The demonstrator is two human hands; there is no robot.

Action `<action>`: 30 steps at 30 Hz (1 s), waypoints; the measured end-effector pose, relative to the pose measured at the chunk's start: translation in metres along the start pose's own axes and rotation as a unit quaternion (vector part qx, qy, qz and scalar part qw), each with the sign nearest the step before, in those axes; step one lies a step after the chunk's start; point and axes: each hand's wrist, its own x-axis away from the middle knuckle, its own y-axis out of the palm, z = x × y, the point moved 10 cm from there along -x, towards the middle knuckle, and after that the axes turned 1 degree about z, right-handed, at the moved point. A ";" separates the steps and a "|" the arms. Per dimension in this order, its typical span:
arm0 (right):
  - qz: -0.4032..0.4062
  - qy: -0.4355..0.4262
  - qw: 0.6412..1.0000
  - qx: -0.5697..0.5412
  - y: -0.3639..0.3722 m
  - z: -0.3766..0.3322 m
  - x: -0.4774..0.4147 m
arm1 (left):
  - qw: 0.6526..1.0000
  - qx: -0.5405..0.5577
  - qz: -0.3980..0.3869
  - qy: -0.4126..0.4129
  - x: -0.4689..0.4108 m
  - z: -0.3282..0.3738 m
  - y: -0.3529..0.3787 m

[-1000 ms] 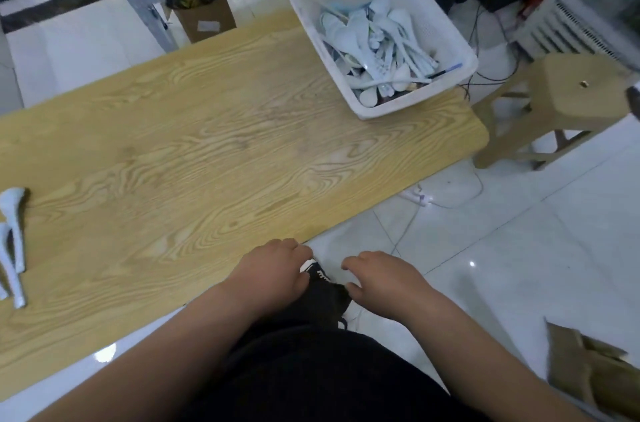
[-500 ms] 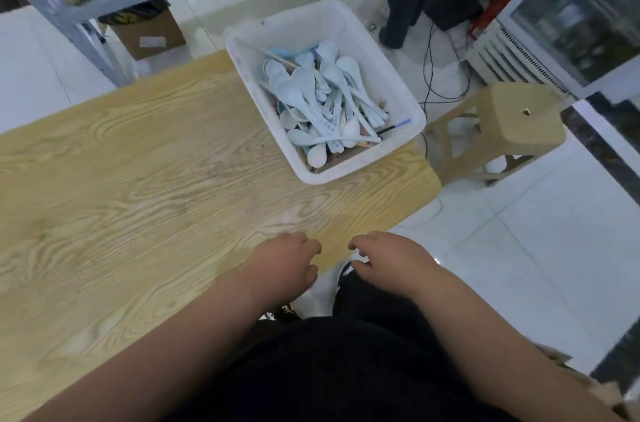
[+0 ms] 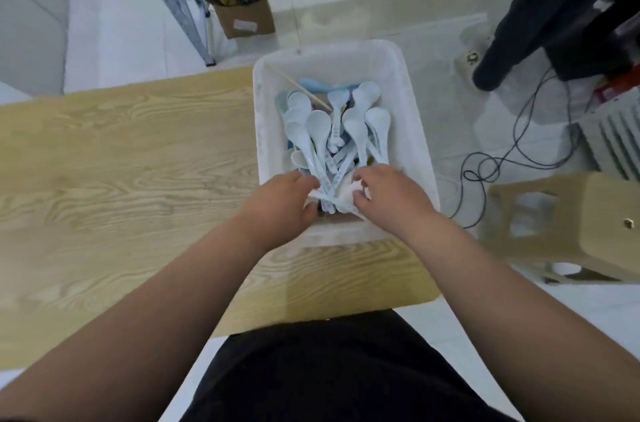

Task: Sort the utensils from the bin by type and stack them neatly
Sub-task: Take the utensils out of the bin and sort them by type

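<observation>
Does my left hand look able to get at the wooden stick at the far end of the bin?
Probably yes. The wooden stick lies on top of the spoons, mostly uncovered, and the left hand is at the near end of the bin, with only the pile to reach over.

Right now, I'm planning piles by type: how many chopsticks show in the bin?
1: a chopstick lies slanted over the spoons at the bin's far left corner. More may be buried under the spoons or hidden by the left hand and right hand gripping them.
</observation>
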 end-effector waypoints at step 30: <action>0.043 0.202 0.958 -0.198 0.012 0.037 -0.075 | 0.864 0.349 0.091 -0.352 -0.068 -0.043 0.029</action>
